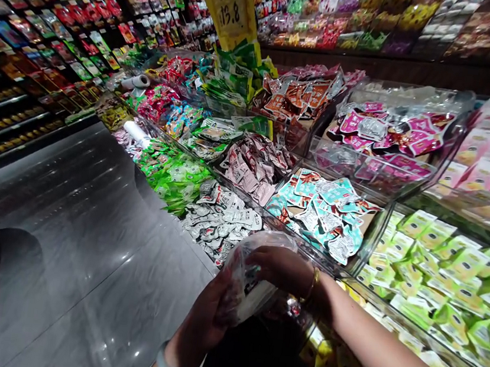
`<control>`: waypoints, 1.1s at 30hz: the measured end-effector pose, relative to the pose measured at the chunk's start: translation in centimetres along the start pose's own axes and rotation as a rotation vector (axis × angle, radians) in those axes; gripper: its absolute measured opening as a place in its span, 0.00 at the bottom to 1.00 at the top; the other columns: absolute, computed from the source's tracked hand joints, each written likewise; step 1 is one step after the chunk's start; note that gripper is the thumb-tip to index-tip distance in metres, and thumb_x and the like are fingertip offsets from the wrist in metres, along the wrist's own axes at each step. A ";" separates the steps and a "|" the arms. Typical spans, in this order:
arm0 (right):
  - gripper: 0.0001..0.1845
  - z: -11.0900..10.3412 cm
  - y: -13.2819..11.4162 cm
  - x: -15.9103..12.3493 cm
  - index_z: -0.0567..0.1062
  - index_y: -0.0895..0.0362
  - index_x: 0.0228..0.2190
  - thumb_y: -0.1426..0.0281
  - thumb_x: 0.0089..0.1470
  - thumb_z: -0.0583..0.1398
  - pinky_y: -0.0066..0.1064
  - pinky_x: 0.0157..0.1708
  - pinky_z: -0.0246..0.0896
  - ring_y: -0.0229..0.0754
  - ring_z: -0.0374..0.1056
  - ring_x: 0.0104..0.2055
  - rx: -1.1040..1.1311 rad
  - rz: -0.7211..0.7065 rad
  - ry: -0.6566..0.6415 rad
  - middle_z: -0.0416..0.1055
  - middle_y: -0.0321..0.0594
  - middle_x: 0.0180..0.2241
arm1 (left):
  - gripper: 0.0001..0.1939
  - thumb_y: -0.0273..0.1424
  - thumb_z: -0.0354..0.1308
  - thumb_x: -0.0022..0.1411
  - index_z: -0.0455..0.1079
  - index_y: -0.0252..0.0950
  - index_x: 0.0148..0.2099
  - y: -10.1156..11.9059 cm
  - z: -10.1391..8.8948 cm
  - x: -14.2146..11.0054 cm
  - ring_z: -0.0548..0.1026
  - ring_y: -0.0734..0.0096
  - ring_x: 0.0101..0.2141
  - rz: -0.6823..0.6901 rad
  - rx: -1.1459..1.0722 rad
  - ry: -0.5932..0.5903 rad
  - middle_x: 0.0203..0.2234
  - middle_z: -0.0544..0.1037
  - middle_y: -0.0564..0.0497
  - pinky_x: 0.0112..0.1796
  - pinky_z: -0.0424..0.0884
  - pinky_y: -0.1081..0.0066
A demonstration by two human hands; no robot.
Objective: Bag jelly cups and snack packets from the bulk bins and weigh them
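Observation:
A clear plastic bag [252,304] is held up in front of the snack bins, with some small, indistinct contents showing through it. My left hand [207,310] closes around its left side; a pale bracelet circles that wrist. At the bag's upper part, my right hand [286,267] has its fingers curled against the thin plastic, and a gold-coloured bangle is on its wrist. Its fingertips are partly hidden, so I cannot tell whether a packet is between them. Just beyond the bag lie white-and-grey snack packets [223,213] and turquoise-and-white packets [327,202].
Clear-walled bins hold pink packets [390,130], green packets [446,256] and brownish-pink packets [251,163]. A yellow price sign [231,12] reads 13.8. White plastic rolls [135,133] rest among the bins. Grey floor [80,247] runs along the left, beside stocked shelves [54,23].

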State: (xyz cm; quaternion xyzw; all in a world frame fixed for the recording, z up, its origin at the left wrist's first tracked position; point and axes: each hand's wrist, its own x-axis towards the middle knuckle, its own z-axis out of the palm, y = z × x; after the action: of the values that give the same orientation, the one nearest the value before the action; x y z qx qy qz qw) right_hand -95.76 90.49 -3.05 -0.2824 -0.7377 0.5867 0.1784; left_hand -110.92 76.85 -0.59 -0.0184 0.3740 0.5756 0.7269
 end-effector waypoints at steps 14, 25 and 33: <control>0.25 -16.8 8.8 -1.9 0.76 0.56 0.51 0.56 0.56 0.61 0.54 0.56 0.57 0.61 0.63 0.59 -1.007 0.266 0.787 0.67 0.54 0.59 | 0.29 0.34 0.60 0.65 0.60 0.48 0.67 0.2 -1.7 0.0 0.64 0.84 0.16 -0.013 -0.046 -0.044 0.20 0.67 0.60 0.17 0.60 0.83; 0.35 -17.7 8.6 0.9 0.74 0.57 0.50 0.43 0.51 0.57 0.56 0.50 0.52 0.63 0.66 0.51 -1.232 0.586 0.577 0.75 0.57 0.48 | 0.29 0.34 0.61 0.65 0.62 0.49 0.66 -0.3 -1.9 0.5 0.77 0.76 0.29 0.026 0.049 0.061 0.37 0.80 0.51 0.31 0.73 0.77; 0.34 -19.4 8.0 -0.1 0.73 0.49 0.54 0.45 0.52 0.58 0.68 0.56 0.44 0.64 0.64 0.55 -1.083 0.470 0.705 0.71 0.53 0.51 | 0.27 0.34 0.61 0.65 0.64 0.48 0.65 -0.3 -0.9 0.2 0.59 0.85 0.15 -0.006 -0.034 0.026 0.20 0.67 0.59 0.16 0.55 0.83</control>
State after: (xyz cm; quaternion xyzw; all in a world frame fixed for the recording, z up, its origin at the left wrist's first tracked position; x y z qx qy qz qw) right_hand -82.50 106.46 -5.94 -0.6584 -0.7440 0.0316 0.1094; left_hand -111.13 76.49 -1.46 -0.0395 0.3735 0.5795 0.7233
